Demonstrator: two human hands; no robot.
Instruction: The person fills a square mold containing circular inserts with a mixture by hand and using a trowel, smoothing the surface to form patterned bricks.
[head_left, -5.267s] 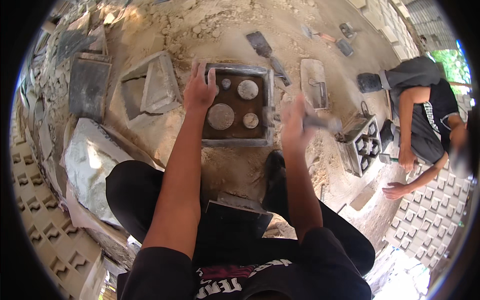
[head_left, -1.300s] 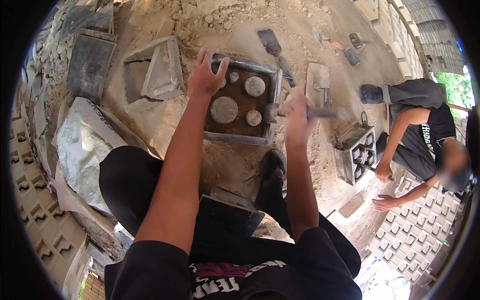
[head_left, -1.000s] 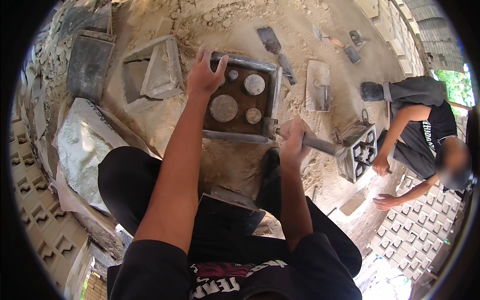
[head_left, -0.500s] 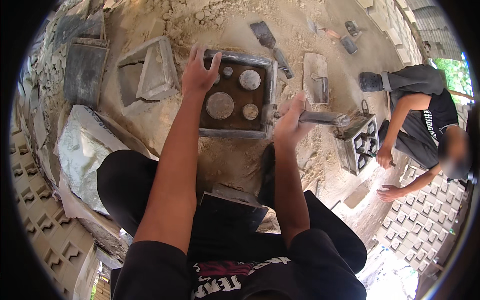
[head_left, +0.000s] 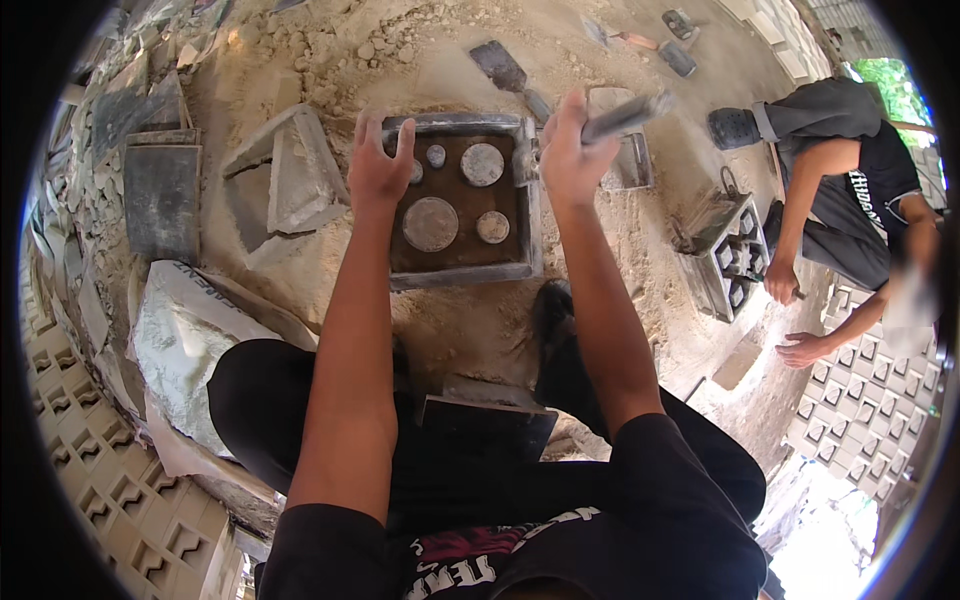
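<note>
A square grey mould frame (head_left: 470, 271) lies on the sandy ground in front of me. Dark, damp-looking material fills it around several round discs, among them a large one (head_left: 430, 224) and a smaller one (head_left: 482, 165). My left hand (head_left: 379, 168) straddles the frame's upper left side, thumb apart from the fingers, holding that wall. Above the frame's right edge, my right hand (head_left: 570, 160) is closed round a dark metal bar (head_left: 630, 115), tilted up to the right and blurred. Part of the bar is hidden by the hand.
A trowel (head_left: 498, 66) lies beyond the frame. A broken mould block (head_left: 300, 165) and dark plates (head_left: 163, 200) are at left, near a sack of pale powder (head_left: 190, 330). At right, a co-worker's hand (head_left: 782, 280) is beside another mould (head_left: 728, 255).
My right hand has risen with the metal bar from beside the frame's right wall, and the bar has tilted upward. My left hand stays at the frame. The view has shifted slightly.
</note>
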